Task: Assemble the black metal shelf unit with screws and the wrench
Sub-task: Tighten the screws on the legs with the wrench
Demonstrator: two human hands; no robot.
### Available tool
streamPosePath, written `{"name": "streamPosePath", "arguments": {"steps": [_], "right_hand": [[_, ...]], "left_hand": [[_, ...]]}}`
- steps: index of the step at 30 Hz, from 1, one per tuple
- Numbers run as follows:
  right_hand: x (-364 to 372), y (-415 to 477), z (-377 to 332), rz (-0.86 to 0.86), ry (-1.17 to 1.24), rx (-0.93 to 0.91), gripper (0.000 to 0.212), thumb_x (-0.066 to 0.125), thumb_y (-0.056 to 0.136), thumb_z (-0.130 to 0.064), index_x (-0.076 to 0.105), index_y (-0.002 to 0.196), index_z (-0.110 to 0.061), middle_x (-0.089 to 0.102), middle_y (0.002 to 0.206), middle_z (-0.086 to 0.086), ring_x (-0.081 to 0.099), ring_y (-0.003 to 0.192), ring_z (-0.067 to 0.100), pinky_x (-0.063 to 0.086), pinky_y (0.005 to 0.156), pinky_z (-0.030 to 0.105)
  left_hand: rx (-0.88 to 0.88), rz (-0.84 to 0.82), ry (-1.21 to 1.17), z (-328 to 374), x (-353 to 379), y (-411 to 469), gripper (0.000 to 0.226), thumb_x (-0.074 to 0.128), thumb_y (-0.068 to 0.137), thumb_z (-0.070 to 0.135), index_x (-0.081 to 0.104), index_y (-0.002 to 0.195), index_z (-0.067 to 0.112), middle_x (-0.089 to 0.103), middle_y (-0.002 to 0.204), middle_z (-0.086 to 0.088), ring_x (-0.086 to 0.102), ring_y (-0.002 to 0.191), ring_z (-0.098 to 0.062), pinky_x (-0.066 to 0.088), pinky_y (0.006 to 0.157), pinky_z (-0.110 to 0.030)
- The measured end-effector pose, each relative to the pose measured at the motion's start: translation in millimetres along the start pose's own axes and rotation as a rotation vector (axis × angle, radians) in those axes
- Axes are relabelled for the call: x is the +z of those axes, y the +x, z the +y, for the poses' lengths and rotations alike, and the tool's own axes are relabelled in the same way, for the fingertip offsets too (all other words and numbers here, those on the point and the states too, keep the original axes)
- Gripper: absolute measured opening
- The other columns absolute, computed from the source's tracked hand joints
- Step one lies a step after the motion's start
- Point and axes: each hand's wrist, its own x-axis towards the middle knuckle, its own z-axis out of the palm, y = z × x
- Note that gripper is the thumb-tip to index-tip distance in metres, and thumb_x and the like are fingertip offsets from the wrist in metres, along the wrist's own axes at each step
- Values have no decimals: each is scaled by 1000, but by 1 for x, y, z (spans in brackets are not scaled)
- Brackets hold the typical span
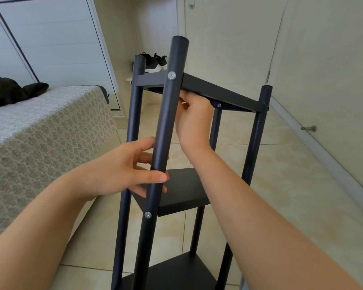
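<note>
Both bare forearms fill the lower frame, reaching up to the black metal shelf unit [254, 143], which is stood upright on the tiled floor [281, 185] just beside the bed [40, 132]. The near front post [166, 122] is grasped by the left hand [122, 170]: the thumb is laid across the front of the post and the fingers [143, 143] are wrapped behind it, between the top shelf [218, 92] and the middle shelf [184, 191]. The right hand [194, 122] is raised to the underside of the top shelf, just behind the same post. Its fingers [187, 101] are curled, and a small pale sliver is seen among them; whether something is held cannot be told. One screw [171, 75] is seated in the post at the top shelf, and a second screw [148, 215] at the middle shelf. A bottom shelf [176, 273] is seen lower down. A dark garment [6, 91] is laid on the bed, and black shoes [155, 61] are seen beyond the unit.
</note>
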Motion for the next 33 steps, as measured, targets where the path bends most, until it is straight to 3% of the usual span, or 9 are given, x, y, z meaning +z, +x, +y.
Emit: {"name": "streamPosePath", "arguments": {"steps": [2,5,9,14,17,21,25,29,33], "right_hand": [[-9,1,-2,-68,-37,6,24,59,94,-11,71,73,-13,62,62,-8,50,55,5,36,59,13],[-25,4,-5,-191,-80,27,38,60,93,-11,56,58,-24,49,50,-15,48,50,3,33,55,11],[-49,3,-5,-337,-159,103,30,58,94,-13,66,65,-9,54,54,-7,47,48,1,35,54,12],[-84,3,4,-495,-256,246,25,57,94,-14,72,78,-1,56,63,7,47,54,9,43,61,27],[-106,6,15,-575,-357,320,26,57,95,-17,71,73,-12,58,66,2,52,60,12,46,64,27],[-132,8,38,-613,-538,424,24,57,95,-18,70,77,-10,60,73,3,55,67,14,52,68,31],[-148,9,55,-637,-687,518,21,59,93,-16,68,75,-9,55,72,2,53,69,19,46,65,29],[-152,14,57,-574,-773,522,17,64,90,-17,75,91,-4,61,84,5,52,75,18,38,60,25],[-153,20,62,-402,-677,595,18,69,85,-17,76,96,-5,62,99,8,51,88,21,45,79,34]], "left_hand": [[-8,-5,1,1,0,-1,53,72,79,16,54,126,33,74,98,1,76,90,-27,63,70,-39],[-17,-6,3,3,2,-1,56,72,77,20,53,128,34,74,100,2,76,91,-27,63,72,-42],[-19,-7,26,5,4,-2,57,71,79,19,51,130,33,74,100,5,75,92,-26,63,73,-43],[-18,8,57,7,7,-3,51,70,84,15,51,129,32,74,100,6,76,91,-25,63,72,-43],[-21,32,70,7,9,-4,47,70,87,12,53,126,32,74,97,1,76,89,-24,64,70,-39],[-31,85,122,6,12,-2,35,69,90,5,54,115,24,70,99,-11,76,83,-24,62,65,-34],[-41,161,189,1,11,2,26,67,92,6,50,106,20,71,95,-12,76,78,-22,59,58,-26],[-42,236,226,-4,7,4,23,68,92,11,50,104,20,71,90,-10,76,74,-21,59,55,-26],[-52,251,211,-7,1,2,24,70,90,10,50,103,13,72,87,-11,76,73,-24,61,55,-32]]}}
